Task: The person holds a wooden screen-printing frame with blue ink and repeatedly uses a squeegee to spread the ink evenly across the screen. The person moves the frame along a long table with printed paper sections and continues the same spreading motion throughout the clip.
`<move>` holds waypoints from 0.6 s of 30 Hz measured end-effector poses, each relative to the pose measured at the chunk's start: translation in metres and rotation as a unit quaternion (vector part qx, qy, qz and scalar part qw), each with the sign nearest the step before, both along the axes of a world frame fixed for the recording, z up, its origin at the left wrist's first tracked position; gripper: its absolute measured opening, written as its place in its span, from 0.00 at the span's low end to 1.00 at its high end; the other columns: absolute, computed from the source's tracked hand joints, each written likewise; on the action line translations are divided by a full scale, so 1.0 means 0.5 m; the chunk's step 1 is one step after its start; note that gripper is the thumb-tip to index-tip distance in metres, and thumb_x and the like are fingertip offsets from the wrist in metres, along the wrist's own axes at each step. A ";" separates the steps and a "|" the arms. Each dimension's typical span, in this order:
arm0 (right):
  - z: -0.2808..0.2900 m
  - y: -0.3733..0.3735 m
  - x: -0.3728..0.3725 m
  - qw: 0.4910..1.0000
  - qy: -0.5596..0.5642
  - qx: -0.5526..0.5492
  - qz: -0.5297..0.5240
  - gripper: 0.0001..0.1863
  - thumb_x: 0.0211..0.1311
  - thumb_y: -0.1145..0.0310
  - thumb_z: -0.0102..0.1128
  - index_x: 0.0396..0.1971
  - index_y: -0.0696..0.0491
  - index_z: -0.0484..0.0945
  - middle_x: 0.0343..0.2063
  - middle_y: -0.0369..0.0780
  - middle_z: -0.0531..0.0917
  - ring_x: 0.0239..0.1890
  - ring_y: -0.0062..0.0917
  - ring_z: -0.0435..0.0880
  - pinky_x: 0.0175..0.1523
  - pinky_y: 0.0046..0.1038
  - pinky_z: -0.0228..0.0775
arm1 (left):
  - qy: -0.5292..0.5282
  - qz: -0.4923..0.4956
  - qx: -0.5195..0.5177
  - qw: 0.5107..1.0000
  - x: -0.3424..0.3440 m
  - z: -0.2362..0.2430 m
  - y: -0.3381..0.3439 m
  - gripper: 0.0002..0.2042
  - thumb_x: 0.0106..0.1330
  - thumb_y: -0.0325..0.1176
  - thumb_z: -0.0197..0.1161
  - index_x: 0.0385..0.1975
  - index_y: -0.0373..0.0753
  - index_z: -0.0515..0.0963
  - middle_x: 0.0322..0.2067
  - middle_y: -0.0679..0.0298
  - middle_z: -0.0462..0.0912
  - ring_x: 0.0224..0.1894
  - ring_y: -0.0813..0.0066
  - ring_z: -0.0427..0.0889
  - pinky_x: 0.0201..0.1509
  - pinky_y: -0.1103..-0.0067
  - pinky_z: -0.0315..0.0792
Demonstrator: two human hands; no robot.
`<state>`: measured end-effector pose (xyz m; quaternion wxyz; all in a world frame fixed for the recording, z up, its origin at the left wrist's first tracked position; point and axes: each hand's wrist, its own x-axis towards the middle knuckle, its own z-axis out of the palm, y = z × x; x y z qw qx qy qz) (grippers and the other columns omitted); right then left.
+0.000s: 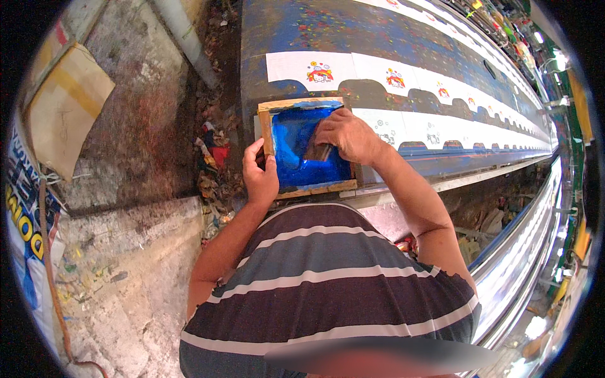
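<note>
A wooden-framed printing screen lies flat at the near left end of a long table, its mesh smeared with wet blue ink. My left hand grips the left bar of the frame, thumb on the near side and fingers curled around the wood. In my right hand is a squeegee, its blade tilted and resting on the blue mesh toward the right half of the screen. My fingers hide the upper part of the squeegee. What lies beneath the screen is covered.
Rows of white cut fabric pieces with colourful cartoon prints run along the dark, paint-stained table. The nearest row carries black outline prints. Scraps litter the floor left of the table. A cardboard piece hangs at far left.
</note>
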<state>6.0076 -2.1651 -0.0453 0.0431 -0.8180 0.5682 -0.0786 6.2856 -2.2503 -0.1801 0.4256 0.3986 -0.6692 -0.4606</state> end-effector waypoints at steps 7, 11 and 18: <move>-0.067 -0.047 0.015 0.974 -0.043 -0.089 -0.204 0.25 0.60 0.77 0.70 0.59 0.48 0.92 0.54 0.42 0.93 0.60 0.42 0.91 0.70 0.46 0.79 | 0.006 -0.024 -0.013 1.000 0.005 0.006 -0.004 0.24 0.78 0.17 0.68 0.73 0.36 0.79 0.68 0.51 0.84 0.62 0.62 0.89 0.70 0.67 0.83; -0.073 -0.034 0.028 0.978 -0.058 -0.086 -0.181 0.26 0.59 0.76 0.70 0.59 0.49 0.92 0.54 0.43 0.93 0.60 0.44 0.90 0.67 0.46 0.79 | 0.049 -0.037 0.014 0.998 0.005 0.009 -0.007 0.23 0.79 0.16 0.67 0.72 0.34 0.79 0.74 0.49 0.82 0.67 0.62 0.88 0.73 0.67 0.82; -0.048 0.095 0.105 0.989 -0.082 -0.051 -0.110 0.27 0.54 0.75 0.71 0.58 0.53 0.93 0.55 0.41 0.93 0.56 0.40 0.90 0.63 0.43 0.79 | 0.065 -0.035 0.049 0.996 0.003 -0.003 -0.007 0.24 0.80 0.15 0.65 0.74 0.31 0.79 0.76 0.46 0.82 0.74 0.60 0.85 0.77 0.66 0.79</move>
